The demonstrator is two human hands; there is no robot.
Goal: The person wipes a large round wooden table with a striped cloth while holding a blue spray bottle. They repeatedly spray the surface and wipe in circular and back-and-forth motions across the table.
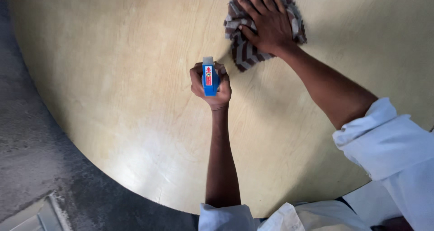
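Observation:
My left hand (210, 85) grips a spray bottle with a blue trigger head (209, 77), seen from above, held over the middle of a round pale wooden table (113, 68). Farther out, my right hand (266, 21) lies flat, fingers spread, on a crumpled brown-and-white zigzag cloth (244, 50) that rests on the tabletop near its far side. The bottle's body is hidden beneath the trigger head and my fist.
The table's curved edge (135, 188) runs from the left down to the front, close to my body. Beyond it lies a dark grey floor (31, 145), with a pale strip (40, 215) at the bottom left corner.

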